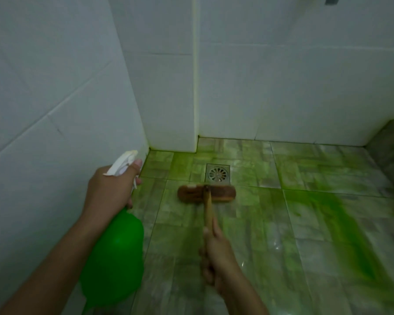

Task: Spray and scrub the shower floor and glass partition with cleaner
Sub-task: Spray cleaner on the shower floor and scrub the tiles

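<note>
L hand point(110, 189) round green spray bottle point(114, 258), R hand point(216, 253) on brush point(206, 193).

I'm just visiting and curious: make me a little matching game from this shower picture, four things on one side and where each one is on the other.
Things:
1. spray bottle
2. scrub brush
3. floor drain
4. green cleaner

Places:
A. set in the floor tiles just beyond the brush head
B. held in the left hand
C. smeared in streaks across the floor tiles
D. head down on the floor, its wooden handle held in the right hand

Pairs: 1-B, 2-D, 3-A, 4-C
</note>
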